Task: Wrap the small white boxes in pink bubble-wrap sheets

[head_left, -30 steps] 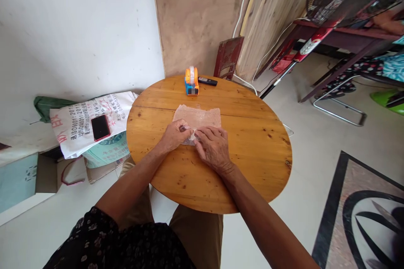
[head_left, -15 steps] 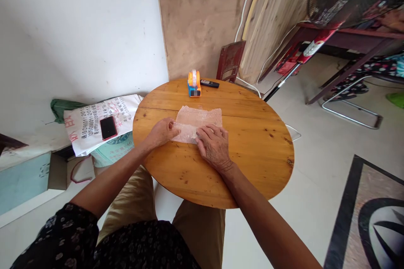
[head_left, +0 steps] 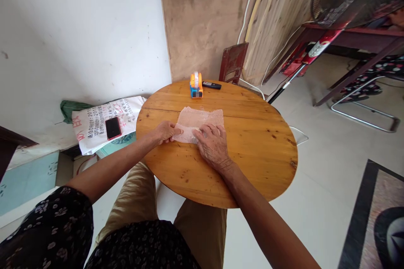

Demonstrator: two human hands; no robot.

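Note:
A sheet of translucent, bubbly-looking wrap (head_left: 202, 117) lies on the round wooden table (head_left: 252, 151), its near part folded over. My left hand (head_left: 166, 132) pinches the left end of the folded part between thumb and fingers. Across the right side of the fold rests my right hand (head_left: 212, 143), palm down, its fingers slightly bent and spread on the wrap. Whatever may be inside the fold is hidden. Beyond the wrap stands an orange and blue tape dispenser (head_left: 196, 85), with a black remote-like object (head_left: 211, 85) beside it.
Left of the table, a phone (head_left: 113, 127) lies on a white printed sack (head_left: 94, 124). A dark red chair (head_left: 233, 62) stands behind the table. A standing fan (head_left: 318, 48) is at the right, near another table where part of a person shows.
My left hand has closed more firmly on the left end of the fold. My right hand has shifted slightly left on the wrap. The whole view has moved a little.

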